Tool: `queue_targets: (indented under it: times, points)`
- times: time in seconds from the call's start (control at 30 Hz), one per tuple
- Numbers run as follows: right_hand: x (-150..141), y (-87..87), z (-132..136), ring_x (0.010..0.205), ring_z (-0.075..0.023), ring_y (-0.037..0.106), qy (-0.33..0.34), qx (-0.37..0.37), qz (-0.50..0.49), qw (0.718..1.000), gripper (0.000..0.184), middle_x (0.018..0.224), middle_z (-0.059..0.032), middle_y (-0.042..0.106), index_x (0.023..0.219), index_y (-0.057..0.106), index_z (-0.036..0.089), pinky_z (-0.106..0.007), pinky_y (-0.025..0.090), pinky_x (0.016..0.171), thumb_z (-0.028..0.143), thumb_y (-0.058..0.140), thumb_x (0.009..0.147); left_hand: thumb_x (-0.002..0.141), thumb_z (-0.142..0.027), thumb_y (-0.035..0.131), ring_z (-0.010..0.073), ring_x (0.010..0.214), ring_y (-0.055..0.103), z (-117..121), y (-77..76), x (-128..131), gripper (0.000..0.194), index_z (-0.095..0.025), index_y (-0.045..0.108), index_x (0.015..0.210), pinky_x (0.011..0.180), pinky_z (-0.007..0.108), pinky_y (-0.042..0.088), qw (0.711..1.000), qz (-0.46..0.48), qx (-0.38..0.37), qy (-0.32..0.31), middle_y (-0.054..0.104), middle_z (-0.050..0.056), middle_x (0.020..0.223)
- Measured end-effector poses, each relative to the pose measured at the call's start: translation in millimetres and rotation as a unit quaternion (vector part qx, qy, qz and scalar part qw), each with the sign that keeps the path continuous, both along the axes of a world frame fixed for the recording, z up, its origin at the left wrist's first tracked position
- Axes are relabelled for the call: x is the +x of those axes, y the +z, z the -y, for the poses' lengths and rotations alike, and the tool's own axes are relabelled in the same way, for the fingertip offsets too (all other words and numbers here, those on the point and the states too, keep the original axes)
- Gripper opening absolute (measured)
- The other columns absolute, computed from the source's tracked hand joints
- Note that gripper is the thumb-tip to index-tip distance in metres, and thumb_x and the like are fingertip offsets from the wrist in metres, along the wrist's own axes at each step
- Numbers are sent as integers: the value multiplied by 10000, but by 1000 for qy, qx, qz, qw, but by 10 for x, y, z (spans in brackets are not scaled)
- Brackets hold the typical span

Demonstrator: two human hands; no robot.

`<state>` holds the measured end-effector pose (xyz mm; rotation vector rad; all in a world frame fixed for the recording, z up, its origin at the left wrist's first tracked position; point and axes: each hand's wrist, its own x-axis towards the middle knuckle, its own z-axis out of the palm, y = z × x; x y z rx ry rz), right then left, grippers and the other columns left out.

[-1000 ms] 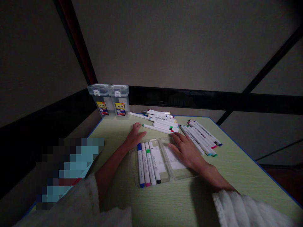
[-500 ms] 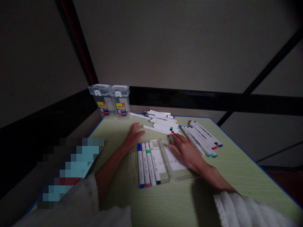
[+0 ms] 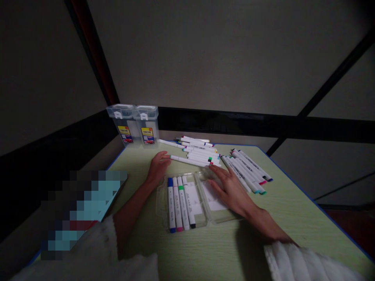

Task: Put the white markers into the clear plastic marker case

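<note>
On my feed, the open case [image 3: 203, 197] looks like clear, shiny plastic, with matt white paper [image 3: 195, 202] and smooth plastic markers [image 3: 177, 203] inside. Beneath it, the bench [image 3: 211, 249] appears satiny, wood-grained; behind it, boxes [image 3: 150, 121] of translucent plastic; near right of it, a ribbed cloth sleeve [image 3: 304, 261].

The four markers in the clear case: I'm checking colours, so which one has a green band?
The third marker from the left: only it has a green band. The first marker shows blue, the second pink, the fourth black.
</note>
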<state>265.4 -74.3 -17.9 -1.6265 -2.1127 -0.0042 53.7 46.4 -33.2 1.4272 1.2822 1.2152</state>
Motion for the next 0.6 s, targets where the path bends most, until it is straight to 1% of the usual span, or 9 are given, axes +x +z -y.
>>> queue_targets:
  times: [0.07,0.13,0.2,0.27,0.37,0.47,0.6]
  points:
    - [-22,5,7,1152,-250,434,0,4,-96,995,423,1245,-150,478,1200,470,97,-463,310,978,315,408,842,622,-207,581,177,804,604,25,25,-1,394,-109,527,1001,740,292,449,1000,-13,2,5,638,82,947]
    - [-42,-1,10,1120,-249,469,-4,6,-213,977,405,1231,-152,491,1168,504,102,-432,386,933,310,434,828,632,-203,577,180,827,602,52,54,4,384,-107,547,1002,752,291,450,1000,-27,7,9,644,78,950]
    - [-55,-12,9,1081,-240,505,-10,7,-280,960,392,1203,-147,518,1162,509,116,-411,444,880,310,437,829,638,-198,577,187,853,598,80,87,13,360,-107,569,987,769,298,451,999,-38,11,12,651,73,950]
    - [-58,-20,6,1045,-228,533,-15,13,-311,950,384,1184,-138,532,1167,504,137,-392,482,830,312,440,832,642,-193,578,193,874,595,105,121,21,347,-102,586,976,784,304,450,999,-45,13,11,655,75,951]
    - [-53,-23,4,1002,-220,556,-18,21,-348,937,352,1171,-129,528,1129,535,161,-372,502,793,318,472,821,644,-181,578,196,890,592,131,157,28,353,-88,595,985,801,304,447,999,-47,13,6,659,82,937]
    - [-49,-14,4,937,-201,582,-15,26,-351,936,324,1135,-120,522,1092,561,166,-340,518,746,321,480,820,636,-168,579,195,885,593,130,155,25,341,-84,611,965,809,305,445,999,-41,11,5,660,82,919]
    - [-61,13,11,862,-192,583,-5,37,-341,939,265,988,-103,558,996,616,160,-318,519,684,311,498,812,615,-170,585,191,868,591,101,101,12,232,-114,652,829,816,309,441,999,-21,34,-9,656,60,882]
